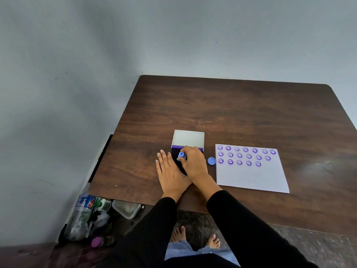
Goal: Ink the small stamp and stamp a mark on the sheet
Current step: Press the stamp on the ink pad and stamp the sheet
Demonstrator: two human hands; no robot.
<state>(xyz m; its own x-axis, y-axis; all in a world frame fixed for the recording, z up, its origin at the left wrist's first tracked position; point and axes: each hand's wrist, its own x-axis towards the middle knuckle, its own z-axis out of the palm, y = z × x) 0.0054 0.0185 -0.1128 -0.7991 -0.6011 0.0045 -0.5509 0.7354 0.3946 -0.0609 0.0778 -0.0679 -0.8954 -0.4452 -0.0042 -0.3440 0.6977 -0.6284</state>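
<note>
My right hand (pixel 194 162) grips a small blue stamp (pixel 181 155) and holds it down on the dark purple ink pad (pixel 176 152), whose white lid (pixel 188 139) stands open behind it. My left hand (pixel 171 172) lies flat with fingers spread on the table against the pad's left side, and partly covers it. To the right lies a white sheet (pixel 251 175) that carries several purple smiley marks in three rows along its top; the lower half is blank. A round blue stamp cap (pixel 211 161) sits between the pad and the sheet.
All of this rests on a dark wooden table (pixel 241 113) set against a grey wall. On the floor to the left are plastic bottles (pixel 83 213) and a plastic container (pixel 126 208). My bare feet show below the table edge.
</note>
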